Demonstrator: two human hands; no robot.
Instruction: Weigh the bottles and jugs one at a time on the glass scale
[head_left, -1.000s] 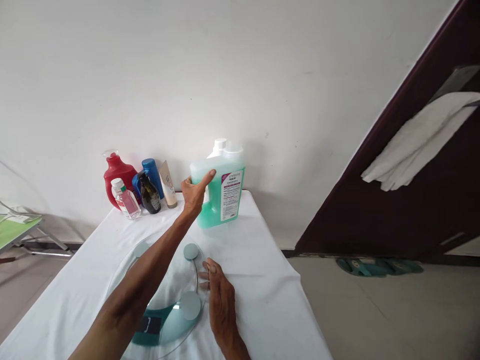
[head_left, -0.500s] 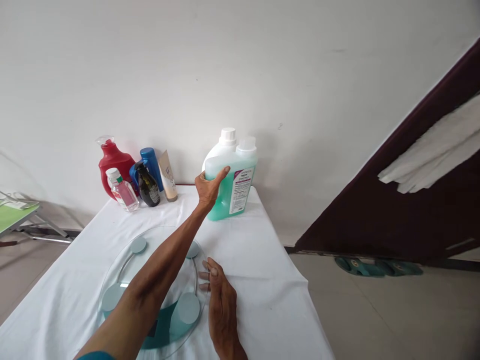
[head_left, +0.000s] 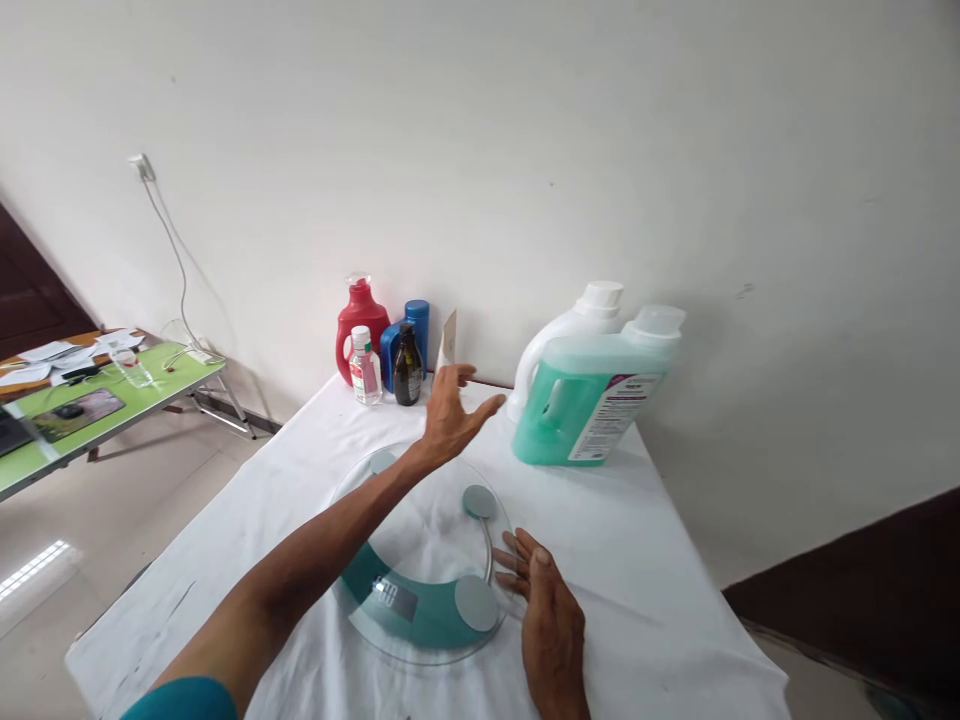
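Observation:
My left hand [head_left: 452,418] is open over the far side of the round glass scale [head_left: 416,652], its thumb spread. Just behind its fingers stands a beige tube [head_left: 448,340], partly hidden by them. On the scale's right edge my right hand [head_left: 551,625] rests or hovers with fingers stretched out and nothing held. The scale has a teal band and a lit display [head_left: 391,597] whose digits are blurred. To the right of my left hand stands a jug of green liquid [head_left: 574,405], in front of a white bottle [head_left: 555,335].
At the table's back left stand a red jug [head_left: 361,315], a clear bottle with a pink label [head_left: 366,372], a dark pump-type bottle [head_left: 407,370] and a blue bottle [head_left: 418,325]. A wall is behind. A green desk [head_left: 169,385] stands at left.
My left hand has let go of the green jug and moved left toward the tube. The view has turned left, bringing the green desk in. My right hand stays by the scale's edge.

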